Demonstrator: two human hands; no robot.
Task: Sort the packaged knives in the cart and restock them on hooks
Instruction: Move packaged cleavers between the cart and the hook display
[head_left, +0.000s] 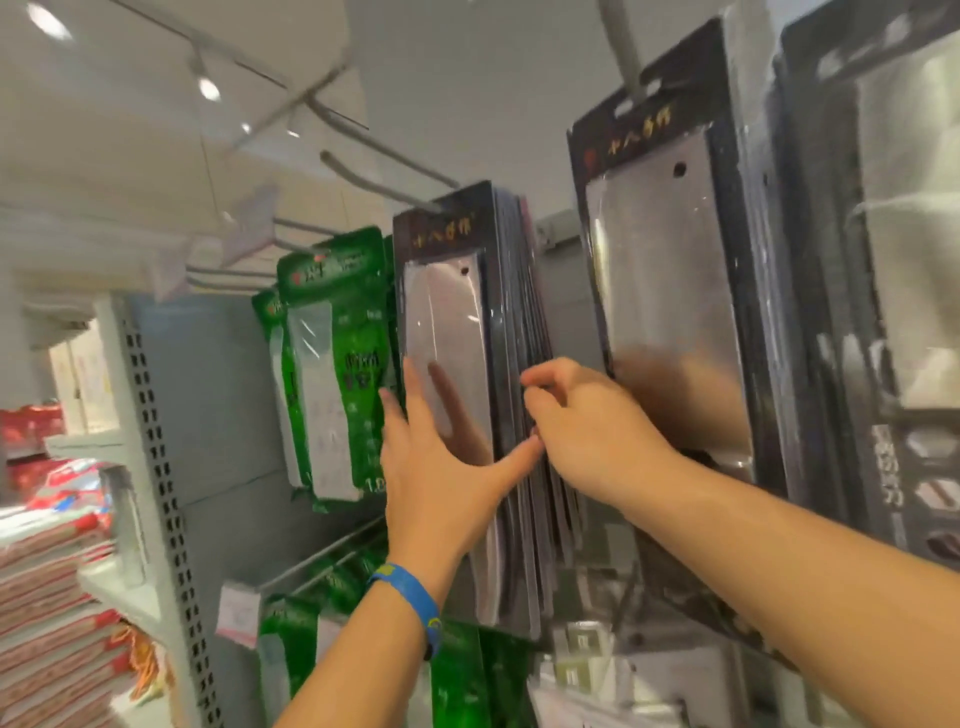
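Observation:
A stack of black packaged cleavers hangs on a grey hook at the centre. My left hand, with a blue wristband, lies flat against the front pack, fingers straight, thumb at the stack's edge. My right hand has its fingers curled into the side edges of the packs behind the front one. A second row of black cleaver packs hangs to the right on another hook. Green packaged knives hang to the left.
A grey perforated shelf upright runs down the left. Red packaged goods are stacked at the far left. More green packs and white price tags hang on a lower row. Bare hooks jut out at upper left.

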